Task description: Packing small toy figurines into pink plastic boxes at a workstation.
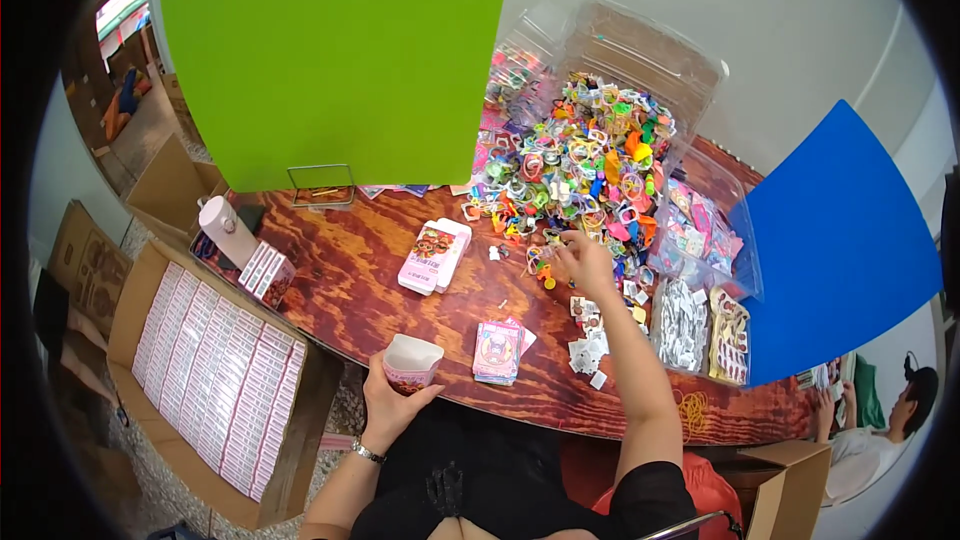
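My left hand [388,408] is closed around a small pink box [412,372] with its top open, at the near edge of the table. My right hand [588,262] is at the near edge of a big heap of colourful small trinkets [570,165]. Its fingers are pinched together; what they hold, if anything, is too small to make out. A yellow and orange trinket [546,278] lies just left of its fingertips. Between my hands lies a stack of pink picture cards [497,354]. Flat pink boxes [432,260] lie farther back.
Small white packets [588,350] lie beside my right forearm, near a clear tray of silvery packets [681,328]. Yellow rubber bands [692,412] are at the near edge. A carton of packed boxes [215,370] stands left. Green [330,60] and blue boards [840,250] rise behind; another person [880,430] sits right.
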A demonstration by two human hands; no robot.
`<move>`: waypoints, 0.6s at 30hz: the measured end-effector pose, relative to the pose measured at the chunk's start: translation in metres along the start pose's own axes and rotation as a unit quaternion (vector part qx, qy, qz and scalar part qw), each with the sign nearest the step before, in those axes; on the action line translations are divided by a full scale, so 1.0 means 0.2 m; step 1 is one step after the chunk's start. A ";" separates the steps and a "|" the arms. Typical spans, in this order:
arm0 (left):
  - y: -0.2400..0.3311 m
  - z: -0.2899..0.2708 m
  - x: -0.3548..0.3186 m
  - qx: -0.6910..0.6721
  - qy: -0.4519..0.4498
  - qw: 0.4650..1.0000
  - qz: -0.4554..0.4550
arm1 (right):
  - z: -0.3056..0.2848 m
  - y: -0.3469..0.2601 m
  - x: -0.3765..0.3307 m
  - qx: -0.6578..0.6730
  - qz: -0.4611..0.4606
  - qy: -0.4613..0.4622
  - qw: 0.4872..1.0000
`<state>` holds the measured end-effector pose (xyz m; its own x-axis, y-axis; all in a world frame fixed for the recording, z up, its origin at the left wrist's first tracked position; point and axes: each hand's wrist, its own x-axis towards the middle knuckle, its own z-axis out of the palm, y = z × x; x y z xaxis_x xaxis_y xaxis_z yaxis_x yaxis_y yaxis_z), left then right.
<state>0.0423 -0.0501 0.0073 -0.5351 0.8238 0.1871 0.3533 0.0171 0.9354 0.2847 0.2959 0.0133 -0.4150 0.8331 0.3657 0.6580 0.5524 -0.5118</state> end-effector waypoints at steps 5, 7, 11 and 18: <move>0.01 0.07 0.05 0.005 -0.010 0.999 0.034 | -0.22 -0.11 0.05 0.304 0.047 -0.123 0.944; 0.01 0.10 0.07 0.016 -0.020 0.999 0.038 | -0.28 -0.21 0.05 0.319 0.048 -0.151 0.934; 0.02 0.11 0.12 0.062 -0.035 0.995 0.064 | -0.32 -0.26 0.04 0.359 0.032 -0.155 0.920; 0.04 0.13 0.12 0.035 -0.051 0.995 0.075 | -0.14 -0.21 -0.04 0.148 0.033 -0.178 0.972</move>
<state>0.0534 -0.0157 0.0112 -0.3939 0.8729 0.2879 0.4783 -0.0728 0.8752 0.2776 0.2660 0.0535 -0.6041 0.7948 0.0581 0.5027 0.4366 -0.7461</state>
